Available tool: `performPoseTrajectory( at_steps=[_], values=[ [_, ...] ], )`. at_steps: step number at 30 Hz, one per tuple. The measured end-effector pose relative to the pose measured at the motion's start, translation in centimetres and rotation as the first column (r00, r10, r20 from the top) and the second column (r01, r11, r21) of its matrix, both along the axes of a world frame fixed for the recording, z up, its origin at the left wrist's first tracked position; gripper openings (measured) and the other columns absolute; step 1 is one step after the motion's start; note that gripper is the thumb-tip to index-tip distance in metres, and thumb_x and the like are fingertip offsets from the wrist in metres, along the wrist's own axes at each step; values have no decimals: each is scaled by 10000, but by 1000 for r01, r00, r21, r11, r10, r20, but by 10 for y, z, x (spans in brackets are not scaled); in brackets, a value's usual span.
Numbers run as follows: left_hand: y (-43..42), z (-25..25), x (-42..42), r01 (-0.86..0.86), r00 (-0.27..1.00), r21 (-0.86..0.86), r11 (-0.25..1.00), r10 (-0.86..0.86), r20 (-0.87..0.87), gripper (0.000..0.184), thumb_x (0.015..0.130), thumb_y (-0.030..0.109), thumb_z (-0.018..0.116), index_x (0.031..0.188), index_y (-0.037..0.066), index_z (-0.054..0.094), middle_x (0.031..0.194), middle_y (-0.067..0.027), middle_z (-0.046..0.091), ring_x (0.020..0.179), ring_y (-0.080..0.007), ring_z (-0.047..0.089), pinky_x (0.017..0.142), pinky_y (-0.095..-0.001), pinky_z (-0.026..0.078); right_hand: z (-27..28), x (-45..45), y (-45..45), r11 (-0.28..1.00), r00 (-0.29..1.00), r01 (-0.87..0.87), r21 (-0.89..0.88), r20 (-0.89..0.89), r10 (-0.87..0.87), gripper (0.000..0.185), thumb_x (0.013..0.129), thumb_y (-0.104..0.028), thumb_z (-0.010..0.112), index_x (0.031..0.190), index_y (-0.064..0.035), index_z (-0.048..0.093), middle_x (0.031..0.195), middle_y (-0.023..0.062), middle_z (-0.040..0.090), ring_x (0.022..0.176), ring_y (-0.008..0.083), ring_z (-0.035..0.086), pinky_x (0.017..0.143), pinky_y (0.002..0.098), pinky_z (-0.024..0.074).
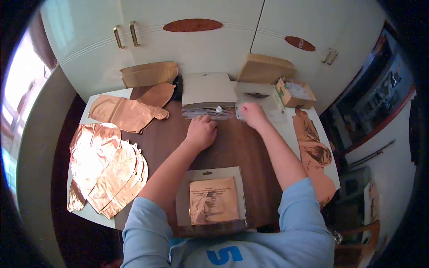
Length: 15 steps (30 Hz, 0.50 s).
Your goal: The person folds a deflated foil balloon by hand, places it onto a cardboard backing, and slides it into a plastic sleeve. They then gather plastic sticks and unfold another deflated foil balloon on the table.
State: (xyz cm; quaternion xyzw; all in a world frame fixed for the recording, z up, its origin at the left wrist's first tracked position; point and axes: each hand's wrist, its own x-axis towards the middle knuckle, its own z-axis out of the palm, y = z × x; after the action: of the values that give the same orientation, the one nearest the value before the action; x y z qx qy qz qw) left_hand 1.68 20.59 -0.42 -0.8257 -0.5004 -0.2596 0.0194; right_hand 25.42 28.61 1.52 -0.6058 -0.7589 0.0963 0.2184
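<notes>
I positioned my left hand (202, 132) near the middle of the table (161, 156), toward its far edge. Its fingers were bent and pointed down at the near side of the thin packets (205, 115); I could not tell whether they gripped one. I positioned my right hand (253, 115) to the right of those packets, with its fingers curled in at a clear plastic bag (239, 112). The hand hid the contact, so I could not tell whether the bag was gripped.

The thin packets lay flat at the near side of the card stack (208, 89), which was located at the middle of the far edge. A small white item (219, 109) rested on the packets, between my hands.

A single card (183, 196) lay flat at the middle of the near edge, its hanging slot toward the far edge. The folded copper foil (214, 201), with dark print, lay on it.

Large copper foil shapes (103, 161) overlapped along the left edge and reached the near left corner. A long copper foil shape (313, 152) lay along the right edge. An open box (297, 93) with clear plastic in it occupied the far right corner. Two brown cardboard pieces (149, 74) stood at the far edge, one on each side of the card stack, leaning back.
</notes>
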Motion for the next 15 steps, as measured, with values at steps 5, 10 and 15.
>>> performPoseTrajectory(
  at_steps=[5, 10, 15],
  values=[
    [0, -4, -9, -35, 999, 46, 998, 34, 22, 188, 812, 238, 652, 937, 116, 722, 995, -78, 641, 974, -293, 600, 856, -437, 471, 12, -37, -21, 961, 957, -272, -46, -120, 265, 259, 907, -301, 569, 947, -77, 693, 923, 187, 688, 894, 392, 648, 800, 472, 511],
    [-2, 3, -18, -44, 998, -8, 999, 44, -34, 205, 810, 234, 664, 965, 109, 713, 1028, -86, 637, 1019, -298, 582, 865, -435, 466, 20, -24, -18, 998, 981, -63, 25, -180, 67, 261, 909, -309, 578, 951, -75, 686, 923, 187, 687, 885, 396, 646, 784, 476, 510],
    [2, -5, -11, -43, 999, 12, 999, 43, -11, 215, 820, 250, 658, 975, 109, 709, 1046, -83, 634, 1044, -290, 572, 873, -433, 461, -1, -19, -7, 994, 991, -97, 41, -84, 101, 251, 912, -302, 580, 933, -73, 681, 906, 189, 686, 867, 403, 647, 764, 479, 512]
  ],
)
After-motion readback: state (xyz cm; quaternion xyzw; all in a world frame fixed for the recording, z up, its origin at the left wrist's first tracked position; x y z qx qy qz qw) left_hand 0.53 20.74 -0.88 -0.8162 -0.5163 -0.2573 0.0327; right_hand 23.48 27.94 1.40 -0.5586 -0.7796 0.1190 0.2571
